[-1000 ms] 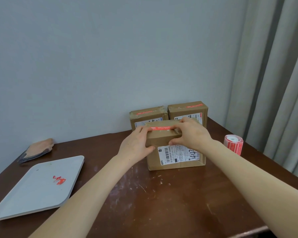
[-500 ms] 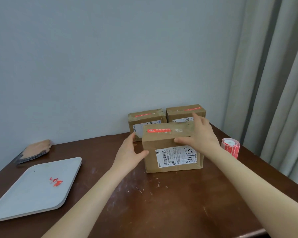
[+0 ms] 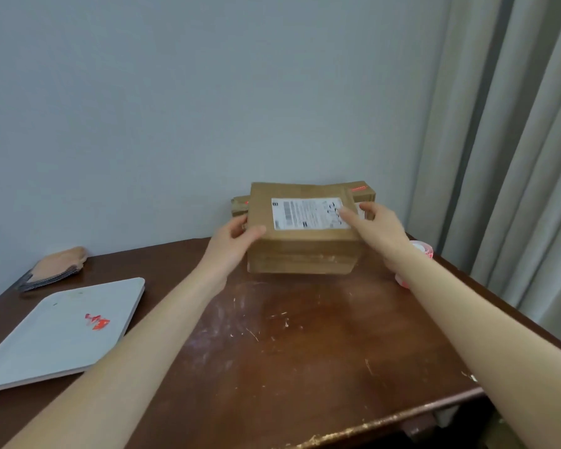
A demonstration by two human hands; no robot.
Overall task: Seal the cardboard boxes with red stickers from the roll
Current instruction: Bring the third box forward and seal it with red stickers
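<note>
The box [image 3: 305,251] is now tipped back at the table's rear, label up, its stickered side turned toward the 2 sealed boxes [image 3: 363,190]. The left hand [image 3: 232,241] and right hand [image 3: 381,228] grip its ends. That seam seems done; the roll [image 3: 422,249] waits at the right.

The dark brown wooden counter [image 3: 305,351] carries pale scratches [image 3: 250,332] near its middle and a chipped front edge [image 3: 370,429] at 5 o'clock. A white tray [image 3: 30,358] lies flat at 9 o'clock with red sticker scraps [image 3: 97,321] on it. A folded tan and grey cloth [image 3: 57,267] lies at 10 o'clock by the wall. Two cardboard boxes [image 3: 363,191] stand against the wall at 12 o'clock, largely hidden behind a tipped third box [image 3: 305,254]; whether its lower edge touches the wood cannot be told. A roll of red stickers [image 3: 423,249] stands at 2 o'clock.
</note>
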